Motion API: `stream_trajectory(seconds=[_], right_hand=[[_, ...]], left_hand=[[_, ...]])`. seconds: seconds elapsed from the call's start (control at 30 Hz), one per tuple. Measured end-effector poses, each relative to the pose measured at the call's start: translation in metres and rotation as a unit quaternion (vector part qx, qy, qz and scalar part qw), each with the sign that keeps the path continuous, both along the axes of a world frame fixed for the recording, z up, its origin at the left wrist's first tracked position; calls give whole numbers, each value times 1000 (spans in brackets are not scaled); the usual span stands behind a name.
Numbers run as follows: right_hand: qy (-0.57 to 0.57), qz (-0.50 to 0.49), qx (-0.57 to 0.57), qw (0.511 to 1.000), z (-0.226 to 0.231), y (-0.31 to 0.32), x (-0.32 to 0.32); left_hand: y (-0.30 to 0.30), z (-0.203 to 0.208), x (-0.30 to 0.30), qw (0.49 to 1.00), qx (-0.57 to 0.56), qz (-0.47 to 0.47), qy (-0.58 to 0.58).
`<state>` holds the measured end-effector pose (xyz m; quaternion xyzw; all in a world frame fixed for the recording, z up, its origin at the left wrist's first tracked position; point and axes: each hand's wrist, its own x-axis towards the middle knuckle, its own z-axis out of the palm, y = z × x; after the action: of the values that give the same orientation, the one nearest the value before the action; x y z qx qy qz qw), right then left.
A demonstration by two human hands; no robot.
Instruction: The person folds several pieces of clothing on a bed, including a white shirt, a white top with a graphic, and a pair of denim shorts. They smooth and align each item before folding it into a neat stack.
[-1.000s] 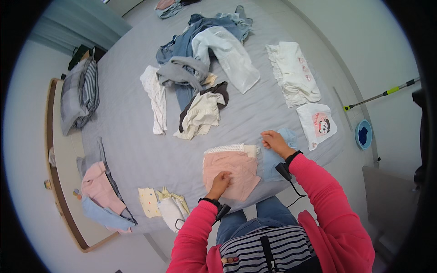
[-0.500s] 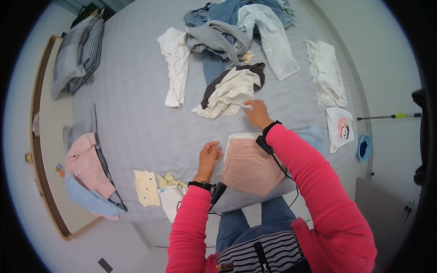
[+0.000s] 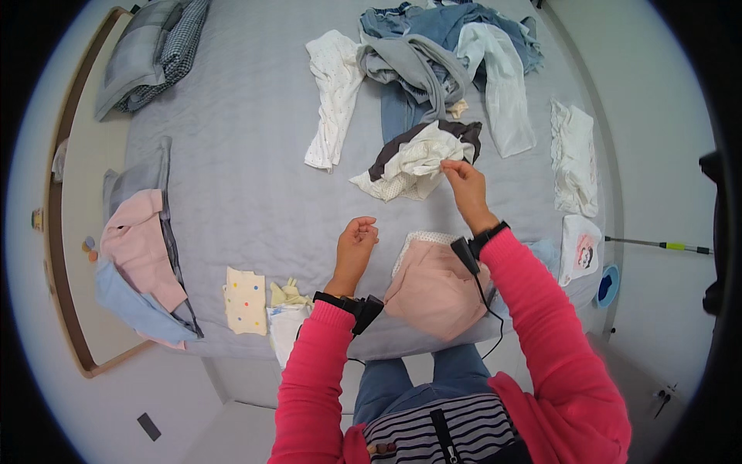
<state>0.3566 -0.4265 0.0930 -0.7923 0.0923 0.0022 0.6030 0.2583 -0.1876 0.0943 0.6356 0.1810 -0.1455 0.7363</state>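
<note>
My right hand point(image 3: 468, 188) pinches the right edge of a cream, dotted garment point(image 3: 421, 164), which lies crumpled on the bed. Under that garment and partly hidden by it is a dark brown-grey piece of clothing point(image 3: 467, 133). My left hand point(image 3: 356, 247) hovers over the sheet with nothing in it, its fingers loosely bent and apart. Between my forearms a pink garment point(image 3: 439, 292) with a white dotted edge lies near the front of the bed.
At the far side sits a heap of blue and grey clothes point(image 3: 417, 66) beside white dotted pants point(image 3: 334, 97). Folded white clothes point(image 3: 573, 158) lie along the right edge. Pink clothing point(image 3: 133, 243) is at the left; a yellow dotted cloth point(image 3: 246, 300) lies near the front.
The cream garment's right part is gathered up more, with my right hand at its edge. My left hand stays nearly in place. The whole view has shifted and tilted.
</note>
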Motion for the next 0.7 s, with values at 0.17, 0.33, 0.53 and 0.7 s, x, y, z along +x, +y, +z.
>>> stream_trajectory(seconds=[0.17, 0.33, 0.53, 0.7], right_hand=[[-77, 89, -14, 993, 42, -9, -29], [97, 67, -20, 993, -11, -40, -9], [191, 37, -67, 979, -83, -32, 7], [130, 65, -67, 987, -87, -27, 43]], left_hand=[[-19, 15, 18, 1000, -10, -12, -8], [-32, 16, 17, 999, 4, -33, 32], [-11, -12, 11, 996, 29, -31, 74], [22, -39, 50, 992, 106, -48, 46]])
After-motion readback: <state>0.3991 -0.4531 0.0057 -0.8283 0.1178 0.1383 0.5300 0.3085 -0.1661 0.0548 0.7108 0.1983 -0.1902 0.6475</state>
